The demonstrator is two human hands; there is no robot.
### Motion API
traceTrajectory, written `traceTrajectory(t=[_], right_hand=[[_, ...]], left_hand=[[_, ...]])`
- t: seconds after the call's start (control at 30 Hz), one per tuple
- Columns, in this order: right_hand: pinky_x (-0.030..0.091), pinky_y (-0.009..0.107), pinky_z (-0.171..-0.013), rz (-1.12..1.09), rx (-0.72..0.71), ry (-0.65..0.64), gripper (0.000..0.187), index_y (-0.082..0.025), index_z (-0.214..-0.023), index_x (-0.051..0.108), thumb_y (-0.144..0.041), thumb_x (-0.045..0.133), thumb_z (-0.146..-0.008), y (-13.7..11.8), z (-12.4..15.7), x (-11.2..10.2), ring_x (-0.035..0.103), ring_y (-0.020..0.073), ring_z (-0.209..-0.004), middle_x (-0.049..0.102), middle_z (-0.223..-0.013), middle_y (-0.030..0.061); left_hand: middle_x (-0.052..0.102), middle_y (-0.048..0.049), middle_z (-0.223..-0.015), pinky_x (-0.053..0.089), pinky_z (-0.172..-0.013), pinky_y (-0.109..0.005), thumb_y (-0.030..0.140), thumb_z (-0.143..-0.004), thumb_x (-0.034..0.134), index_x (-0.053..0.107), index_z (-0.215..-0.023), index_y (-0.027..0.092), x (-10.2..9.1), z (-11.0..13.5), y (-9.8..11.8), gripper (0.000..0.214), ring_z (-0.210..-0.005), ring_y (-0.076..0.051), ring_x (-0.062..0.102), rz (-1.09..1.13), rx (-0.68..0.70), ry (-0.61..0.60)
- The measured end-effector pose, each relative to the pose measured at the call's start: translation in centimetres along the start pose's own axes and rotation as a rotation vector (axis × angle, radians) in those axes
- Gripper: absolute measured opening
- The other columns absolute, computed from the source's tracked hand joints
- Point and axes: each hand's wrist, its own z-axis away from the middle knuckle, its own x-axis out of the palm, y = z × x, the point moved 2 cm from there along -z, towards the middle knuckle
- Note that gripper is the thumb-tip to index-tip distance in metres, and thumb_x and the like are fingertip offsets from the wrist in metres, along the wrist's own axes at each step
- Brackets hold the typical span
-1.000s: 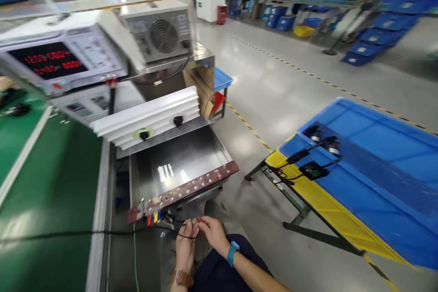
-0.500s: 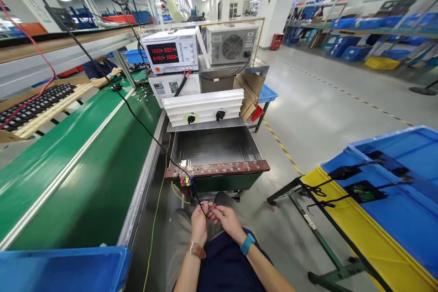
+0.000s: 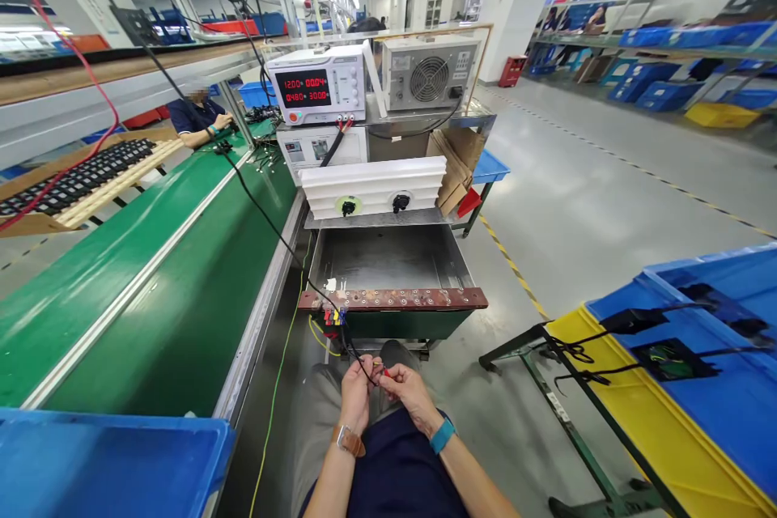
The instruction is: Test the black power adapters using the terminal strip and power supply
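Observation:
Over my lap, my left hand (image 3: pixel 357 388) is closed on a thin black cable (image 3: pixel 350 346) that hangs from the terminal strip above. My right hand (image 3: pixel 405 390) pinches a small red piece (image 3: pixel 386 373) close to the left fingertips; it looks like a connector or wire end, too small to be sure. The fingertips of both hands nearly meet. Just above them, red, yellow and blue connectors (image 3: pixel 334 316) hang at the left end of a brown terminal strip (image 3: pixel 394 299) with rows of metal studs.
Behind the strip is an open metal drawer (image 3: pixel 388 255). A power supply (image 3: pixel 316 85) with red digits stands on the metal cabinet. On the left runs a green conveyor (image 3: pixel 163 291), with a co-worker (image 3: pixel 197 117) farther along. Blue bins (image 3: pixel 716 372) with black adapters stand at right.
The view has shifted slightly, so the surroundings sit a little farther right. Both hands stay together over the lap, and the red piece shows a little more between the right fingers.

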Motion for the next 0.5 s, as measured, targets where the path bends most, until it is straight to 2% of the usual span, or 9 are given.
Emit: traceTrajectory(t=[0.2,0.33,0.43,0.5], right_hand=[[0.039,0.025,-0.055,0.031,0.029,0.044,0.061,-0.017,-0.067,0.058,-0.066,0.088,-0.046,-0.1,-0.4,0.3,0.048,0.0128,-0.056,0.058,-0.061,0.0002],[0.041,0.028,-0.056,0.064,0.022,0.063,0.059,-0.017,-0.066,0.062,-0.066,0.086,-0.045,-0.9,-0.5,0.5,0.049,0.0143,-0.056,0.06,-0.061,0.0028],[0.042,0.031,-0.055,0.142,0.004,0.033,0.058,-0.019,-0.06,0.061,-0.072,0.081,-0.047,-0.3,0.3,0.0,0.049,0.0175,-0.056,0.058,-0.058,0.0037],[0.045,0.035,-0.055,0.274,-0.025,0.039,0.059,-0.022,-0.06,0.064,-0.079,0.075,-0.049,0.6,-0.6,-0.6,0.055,0.0227,-0.061,0.06,-0.062,0.0065]], left_hand=[[0.077,-0.0106,-0.084,0.053,-0.07,-0.029,0.051,-0.047,0.096,0.069,-0.08,0.014,0.3,0.5,0.6,0.056,-0.072,-0.019,0.072,0.005,0.017,-0.001],[0.076,-0.0104,-0.082,0.049,-0.064,-0.026,0.054,-0.048,0.094,0.068,-0.079,0.015,0.6,0.6,0.2,0.056,-0.068,-0.018,0.068,-0.04,0.043,-0.007],[0.075,-0.0126,-0.083,0.05,-0.064,-0.029,0.062,-0.062,0.084,0.065,-0.072,0.016,0.4,0.5,-0.6,0.051,-0.066,-0.018,0.066,-0.15,0.102,-0.05],[0.074,-0.0145,-0.087,0.052,-0.066,-0.034,0.068,-0.078,0.068,0.066,-0.072,0.019,-0.4,-0.2,-0.1,0.05,-0.072,-0.02,0.067,-0.3,0.15,-0.112]])
